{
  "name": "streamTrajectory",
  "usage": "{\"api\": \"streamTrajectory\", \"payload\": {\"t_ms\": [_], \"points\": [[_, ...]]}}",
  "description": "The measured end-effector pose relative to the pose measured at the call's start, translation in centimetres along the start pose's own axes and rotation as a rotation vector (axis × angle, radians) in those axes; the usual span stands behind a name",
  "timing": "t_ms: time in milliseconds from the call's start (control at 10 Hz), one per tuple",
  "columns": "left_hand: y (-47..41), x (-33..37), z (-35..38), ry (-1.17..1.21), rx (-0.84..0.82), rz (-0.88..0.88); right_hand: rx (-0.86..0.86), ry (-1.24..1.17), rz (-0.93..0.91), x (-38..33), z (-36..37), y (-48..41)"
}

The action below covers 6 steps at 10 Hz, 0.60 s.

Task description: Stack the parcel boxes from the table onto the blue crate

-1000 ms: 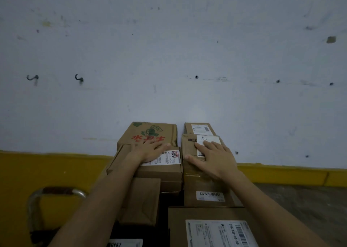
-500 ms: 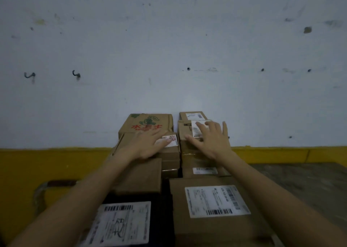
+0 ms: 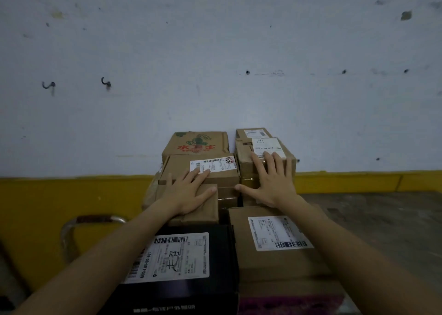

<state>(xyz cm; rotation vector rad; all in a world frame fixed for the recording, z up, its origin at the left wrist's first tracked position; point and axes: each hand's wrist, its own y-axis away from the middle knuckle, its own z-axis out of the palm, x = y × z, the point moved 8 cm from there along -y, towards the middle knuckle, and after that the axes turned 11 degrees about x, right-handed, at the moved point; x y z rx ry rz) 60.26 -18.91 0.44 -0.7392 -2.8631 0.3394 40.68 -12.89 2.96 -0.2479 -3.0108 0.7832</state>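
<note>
Several cardboard parcel boxes are packed in two rows running toward the wall. My left hand [image 3: 189, 192] lies flat, fingers spread, across a small plain brown box [image 3: 203, 209] and the labelled box [image 3: 203, 168] behind it. My right hand [image 3: 272, 180] rests flat on a taller taped box with a white label [image 3: 265, 154]. Nearer to me lie a black box with a large label [image 3: 181, 262] and a brown labelled box [image 3: 275, 240]. At the back stands a box printed in red and green [image 3: 196, 143]. The blue crate is hidden.
A pale wall with a yellow base band [image 3: 71, 195] rises right behind the boxes. A curved metal handle [image 3: 79, 226] stands at the left. A dark grey surface [image 3: 382, 219] extends to the right. Two hooks [image 3: 105, 82] stick out of the wall.
Both hands slid back toward me along the box tops while staying flat. The view tilted down, so the black box and the near brown box now show more fully.
</note>
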Motion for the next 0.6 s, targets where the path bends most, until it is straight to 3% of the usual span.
{"api": "streamTrajectory", "payload": {"t_ms": [300,600], "points": [[0.0,0.2,-0.9,0.047,-0.006,-0.029,-0.045,-0.07,0.025,0.3,-1.1,0.0],[1.8,2.5,-3.8,0.076,0.057,-0.012,-0.076,-0.046,-0.065,0.2,-3.4,3.3]]}}
